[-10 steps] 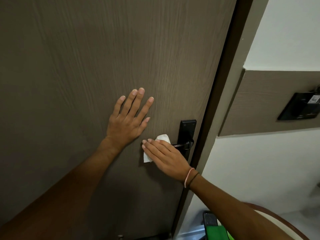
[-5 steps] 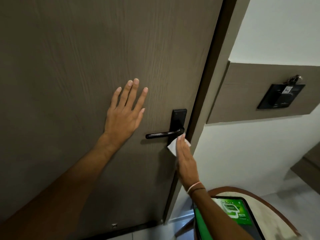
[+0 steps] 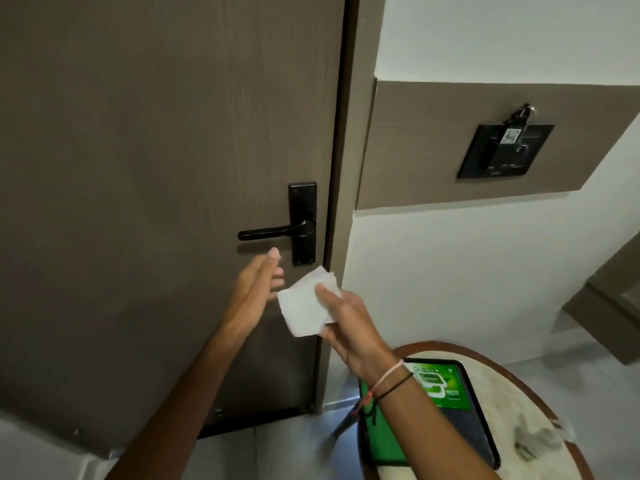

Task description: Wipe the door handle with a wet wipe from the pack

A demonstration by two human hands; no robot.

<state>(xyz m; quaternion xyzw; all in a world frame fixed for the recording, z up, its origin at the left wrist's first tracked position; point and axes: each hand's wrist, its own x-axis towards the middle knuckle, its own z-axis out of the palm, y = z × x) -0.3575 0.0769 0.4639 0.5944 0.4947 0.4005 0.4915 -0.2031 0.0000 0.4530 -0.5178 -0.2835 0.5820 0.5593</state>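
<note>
The black lever door handle [image 3: 268, 233] juts left from its black backplate [image 3: 303, 206] on the brown door. Below it, my right hand [image 3: 349, 325] pinches a folded white wet wipe [image 3: 304, 310], held off the door. My left hand [image 3: 258, 284] hovers just left of the wipe, off the door, fingers apart and empty. The green wet wipe pack [image 3: 443, 386] lies on a black tray at the lower right, partly hidden by my right forearm.
A round table [image 3: 519, 386] with a brown rim stands at the lower right and carries the black tray [image 3: 481, 431]. A black wall switch plate [image 3: 502, 152] with keys hanging sits on a brown panel to the right of the door frame.
My right hand drew the wipe down and away from the handle. My left hand came off the door and dropped beside the wipe. The view shifted right and down.
</note>
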